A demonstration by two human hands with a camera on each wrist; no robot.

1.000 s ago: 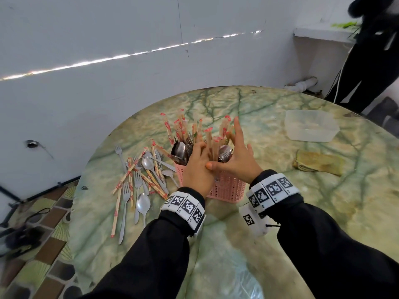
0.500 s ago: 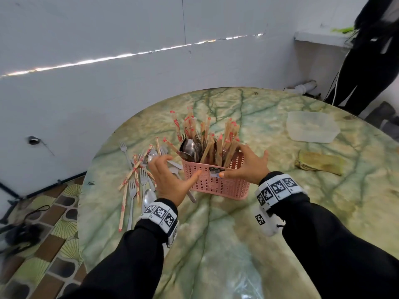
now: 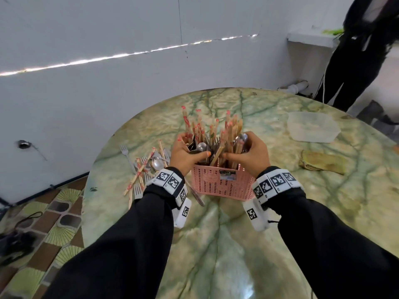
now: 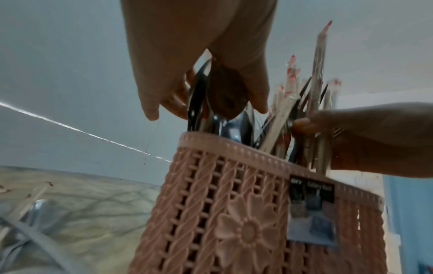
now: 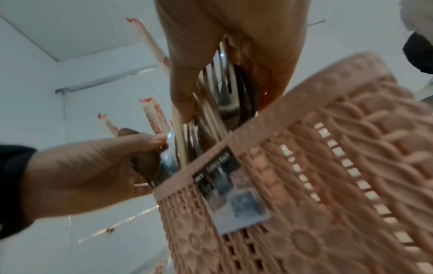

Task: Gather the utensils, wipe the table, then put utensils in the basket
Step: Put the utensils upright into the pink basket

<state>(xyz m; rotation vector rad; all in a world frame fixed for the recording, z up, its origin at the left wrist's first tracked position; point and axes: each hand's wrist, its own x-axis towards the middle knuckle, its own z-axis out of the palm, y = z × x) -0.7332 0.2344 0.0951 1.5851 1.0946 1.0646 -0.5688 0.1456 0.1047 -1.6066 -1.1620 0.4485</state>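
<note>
A pink slotted basket stands on the green marble table, filled with upright wrapped chopsticks, spoons and forks. My left hand curls round the spoons at the basket's left side. My right hand curls round chopsticks and forks at its right side. Loose forks, spoons and chopsticks lie in a pile on the table to the left of the basket. The basket's near wall with its label fills both wrist views.
A folded yellowish cloth lies to the right of the basket. A clear plastic container sits behind it. A person in black stands at the far right. The table's left edge drops to a patterned floor.
My left hand came in from the loose pile to the basket's left side. My right hand rose from the basket's wall to its top. Both now hold the standing utensils.
</note>
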